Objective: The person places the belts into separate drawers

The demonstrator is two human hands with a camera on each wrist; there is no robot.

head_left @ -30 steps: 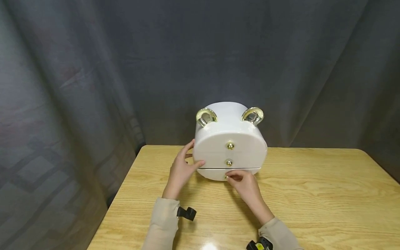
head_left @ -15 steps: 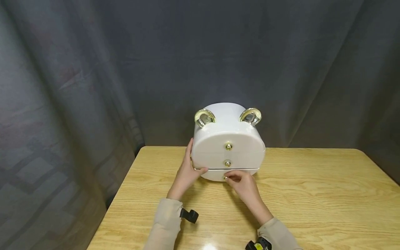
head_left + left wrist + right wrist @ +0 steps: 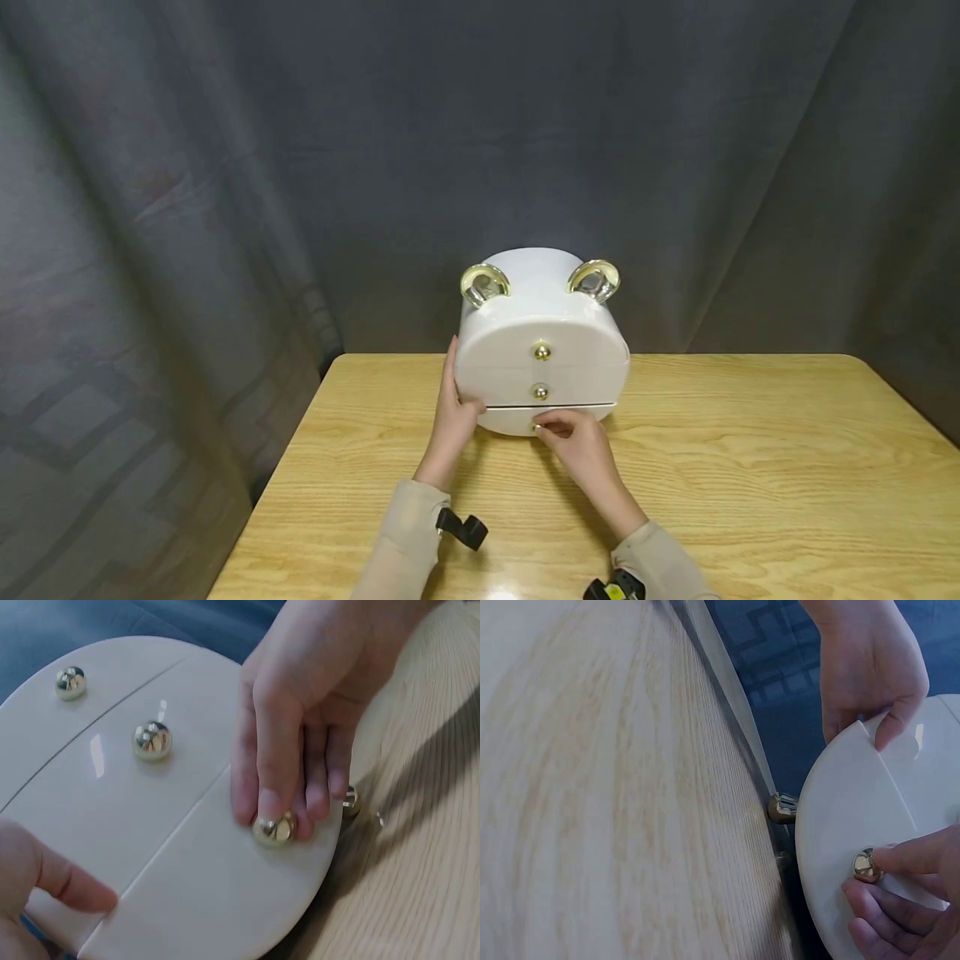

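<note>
A white rounded drawer box (image 3: 542, 350) with two gold-rimmed ears stands on the wooden table (image 3: 750, 467). Its front carries three gold knobs, one above the other. My right hand (image 3: 573, 439) pinches the lowest knob (image 3: 274, 829) (image 3: 865, 865) of the bottom drawer (image 3: 517, 420) between fingers and thumb. My left hand (image 3: 457, 408) grips the box's left side, thumb (image 3: 67, 881) (image 3: 894, 727) on the front face near the drawer seam. The bottom drawer looks closed or barely ajar.
A dark grey curtain (image 3: 225, 167) hangs behind and to the left of the table. The box stands on small gold feet (image 3: 782, 808) near the table's far edge. Bare wood stretches to the right and in front.
The box has shifted slightly left in view. My left hand has slid from the front edge further round the box's side; my right hand stays on the lowest knob.
</note>
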